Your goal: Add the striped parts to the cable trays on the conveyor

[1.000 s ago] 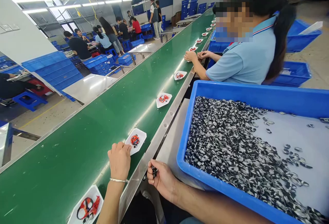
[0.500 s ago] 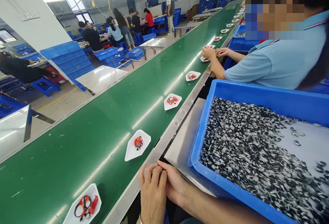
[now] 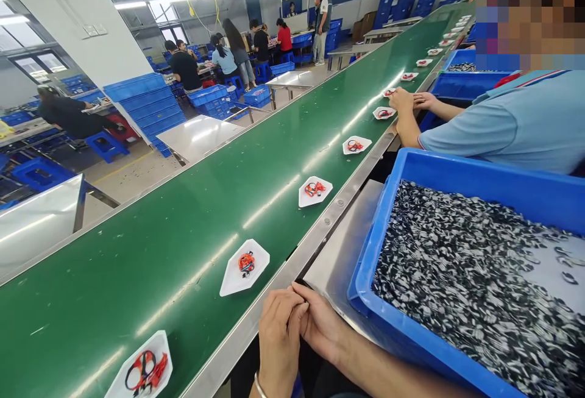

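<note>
- As the left hand [image 3: 278, 340] and right hand [image 3: 320, 325] meet, their fingers curl closed; whatever they hold is hidden.
- Right of them: a blue crate [image 3: 361, 285] of black-and-white pieces [image 3: 457, 276].

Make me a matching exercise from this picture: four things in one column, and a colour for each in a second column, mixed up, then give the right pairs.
Things:
1. Conveyor belt
2. Plastic bin
3. Loose pieces in the bin
4. Tray holding a red-and-black item

Colours:
A. Black and white
B. Green
C. White
D. Blue

Right pairs: 1-B, 2-D, 3-A, 4-C.
</note>
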The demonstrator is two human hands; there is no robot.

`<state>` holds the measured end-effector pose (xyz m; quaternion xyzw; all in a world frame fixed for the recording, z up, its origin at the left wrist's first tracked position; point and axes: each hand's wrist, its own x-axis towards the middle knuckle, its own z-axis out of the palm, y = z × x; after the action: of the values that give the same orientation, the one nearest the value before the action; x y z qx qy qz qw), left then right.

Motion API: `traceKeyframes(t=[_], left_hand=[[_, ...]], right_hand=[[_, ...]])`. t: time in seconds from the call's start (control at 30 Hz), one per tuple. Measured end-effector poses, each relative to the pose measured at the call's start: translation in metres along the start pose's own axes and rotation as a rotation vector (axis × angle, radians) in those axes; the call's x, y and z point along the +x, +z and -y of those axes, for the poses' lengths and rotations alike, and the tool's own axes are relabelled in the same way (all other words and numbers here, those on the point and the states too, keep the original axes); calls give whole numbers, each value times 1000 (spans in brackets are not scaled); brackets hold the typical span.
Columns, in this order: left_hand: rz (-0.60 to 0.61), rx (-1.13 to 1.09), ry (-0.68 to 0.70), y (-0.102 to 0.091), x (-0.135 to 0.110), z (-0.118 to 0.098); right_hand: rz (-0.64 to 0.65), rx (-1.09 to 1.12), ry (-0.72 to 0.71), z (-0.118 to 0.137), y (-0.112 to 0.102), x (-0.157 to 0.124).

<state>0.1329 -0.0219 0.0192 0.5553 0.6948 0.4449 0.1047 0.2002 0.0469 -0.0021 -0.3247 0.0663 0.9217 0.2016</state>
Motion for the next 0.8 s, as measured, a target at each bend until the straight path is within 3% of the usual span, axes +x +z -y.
traceKeyframes(t=[0.13,0.33,0.47,0.6,0.8], left_hand=[[-23,-210,-191,-7,12,-5],[8,-324,-448,-3,57,3],[107,-170,-353,11,104,10],[81,83,-251,23,148,17],[120,439,-161,38,177,26]], right_hand=[[88,-142,-115,5,-8,3],[281,-285,-4,23,-18,8],[318,-349,-9,25,-20,10],[321,-362,-5,24,-19,9],[322,-370,-16,28,-18,8]])
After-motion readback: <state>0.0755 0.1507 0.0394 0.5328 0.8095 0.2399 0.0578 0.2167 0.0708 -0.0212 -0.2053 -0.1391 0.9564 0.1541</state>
